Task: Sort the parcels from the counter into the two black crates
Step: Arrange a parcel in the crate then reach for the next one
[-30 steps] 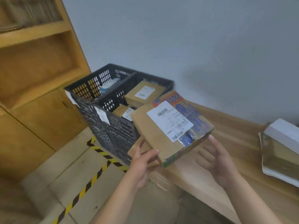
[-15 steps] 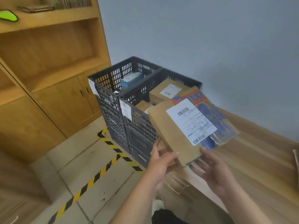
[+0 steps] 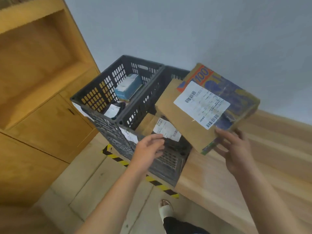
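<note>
From the head view, we see the right hand [image 3: 236,149] gripping a flat brown parcel [image 3: 190,125] by its near corner, thumb on the top face and fingers underneath. The parcel is tilted, and its far end reaches forward and left of that hand, over the right crate [image 3: 168,162]. Its white label faces up, and a blue and orange printed wrap covers its far side.

The left hand [image 3: 148,149] is free. Its fingers are loosely curled, it holds nothing, and it hovers just in front of the right crate's near rim. The left crate [image 3: 99,89] stands beyond it and further left.

Some sorting is done. The left crate holds a blue box [image 3: 128,88] and a dark packet [image 3: 113,110] with a white label. The right crate holds at least one brown box [image 3: 145,125], just beyond the left hand's fingertips.

We judge the carried parcel to be mid-delivery, not yet released, and probably bound for the right crate below it.

The tabletop [image 3: 270,166] runs under and to the right of the right hand. We see too little of it to tell how many parcels wait there.
</note>
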